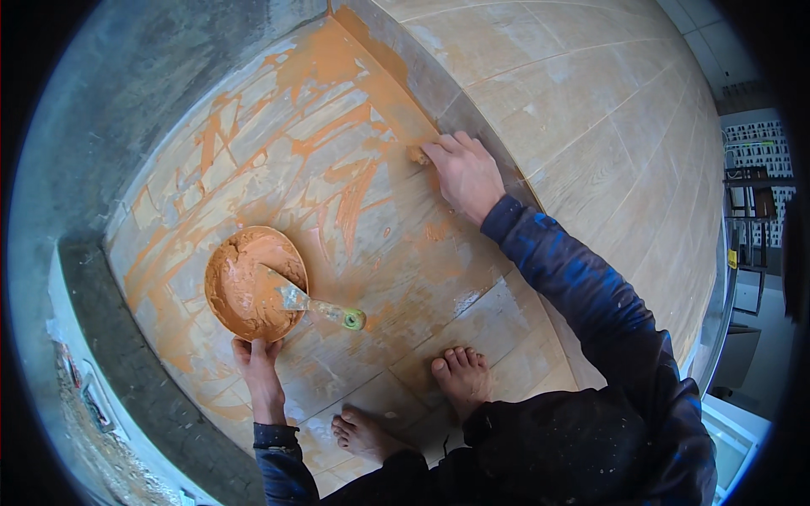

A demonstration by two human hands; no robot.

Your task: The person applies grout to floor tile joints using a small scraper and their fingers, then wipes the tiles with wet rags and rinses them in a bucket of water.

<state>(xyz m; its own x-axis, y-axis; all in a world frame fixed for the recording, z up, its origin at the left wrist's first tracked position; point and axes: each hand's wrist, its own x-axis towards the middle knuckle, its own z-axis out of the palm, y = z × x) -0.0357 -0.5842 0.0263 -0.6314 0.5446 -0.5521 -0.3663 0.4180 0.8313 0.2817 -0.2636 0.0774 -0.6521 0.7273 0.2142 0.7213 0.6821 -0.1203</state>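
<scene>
soft, fairly even light covers the floor [422, 337] mid-frame, with faint shadows by my feet [464, 379]; my dark clothing [557, 438] at lower right loses detail. tile lines [582, 122] bow at upper right, inside a black rim [21, 42].

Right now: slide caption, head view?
Left hand holds a bowl of orange paste; right hand pinches a small tan piece over smeared tiles.

right sleeve [591, 291]: dark, bright-blue blotches, navy cuff [504, 218] | left sleeve [283, 468]: dark, blue patches | clothing [557, 447]: near-black, pale specks | left hand [260, 371], right hand [468, 175]: bare | feet [464, 379]: bare, shoeless
</scene>
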